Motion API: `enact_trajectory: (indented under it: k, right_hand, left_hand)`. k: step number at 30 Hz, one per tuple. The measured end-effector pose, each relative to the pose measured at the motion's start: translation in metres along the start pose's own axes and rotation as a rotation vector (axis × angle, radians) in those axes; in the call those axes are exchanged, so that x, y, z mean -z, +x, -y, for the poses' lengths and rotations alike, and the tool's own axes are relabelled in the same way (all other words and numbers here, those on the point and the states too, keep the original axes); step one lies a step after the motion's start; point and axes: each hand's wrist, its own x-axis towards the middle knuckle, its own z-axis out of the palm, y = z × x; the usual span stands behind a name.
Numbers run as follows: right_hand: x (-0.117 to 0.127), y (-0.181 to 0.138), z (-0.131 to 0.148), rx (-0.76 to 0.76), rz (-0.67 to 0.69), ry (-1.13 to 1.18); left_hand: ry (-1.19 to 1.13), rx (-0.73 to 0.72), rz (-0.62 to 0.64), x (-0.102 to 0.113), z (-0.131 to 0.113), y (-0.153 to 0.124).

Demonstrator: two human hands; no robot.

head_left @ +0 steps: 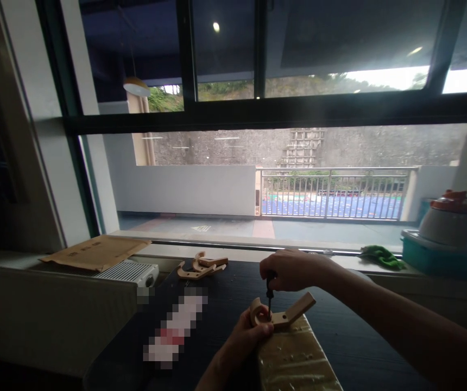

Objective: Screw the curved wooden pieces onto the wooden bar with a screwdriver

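My left hand (245, 339) grips a curved wooden piece (282, 315) by its rounded end, holding it on top of a pale block wrapped in plastic (294, 361). Above it, my right hand (292, 270) is closed round the black handle of a small screwdriver (270, 297). The screwdriver stands upright with its tip down in the round end of the wooden piece.
Two or three more curved wooden pieces (201, 267) lie at the back of the dark table (339, 336). A white ribbed device (130, 271) and brown envelope (95, 251) sit left. On the sill are a green cloth (382, 257) and a teal tub (441, 258) holding a white pot.
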Motion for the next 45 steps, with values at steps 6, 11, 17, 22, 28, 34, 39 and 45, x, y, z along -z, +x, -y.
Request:
enact_trajectory:
  k: [6, 11, 17, 22, 28, 34, 39, 45]
  right_hand:
    - [-0.010, 0.003, -0.003, 0.023, 0.007, 0.023]
    - [-0.017, 0.006, -0.006, 0.028, 0.006, 0.046]
    - [-0.005, 0.001, 0.000, 0.020, 0.003, 0.021]
    - [-0.002, 0.000, 0.003, 0.053, 0.003, 0.034]
    - [-0.013, 0.005, -0.003, 0.040, -0.014, 0.050]
    - [-0.008, 0.004, -0.007, 0.029, -0.001, 0.059]
    - [-0.003, 0.002, -0.007, 0.062, 0.025, 0.091]
    - [-0.013, 0.005, -0.012, 0.049, 0.018, 0.108]
  left_hand:
    - [-0.029, 0.014, -0.014, 0.004, 0.005, -0.001]
    - [-0.023, 0.029, -0.014, 0.003, 0.005, -0.002]
    - [-0.019, 0.007, -0.004, 0.002, 0.001, -0.002]
    - [-0.009, 0.013, -0.005, 0.004, 0.003, -0.001]
    - [-0.006, 0.028, -0.033, 0.004, 0.005, 0.000]
    - [-0.004, 0.020, -0.026, 0.003, 0.003, -0.001]
    - [-0.002, 0.029, -0.019, 0.002, 0.003, -0.001]
    - [-0.001, 0.068, -0.022, 0.003, 0.001, -0.003]
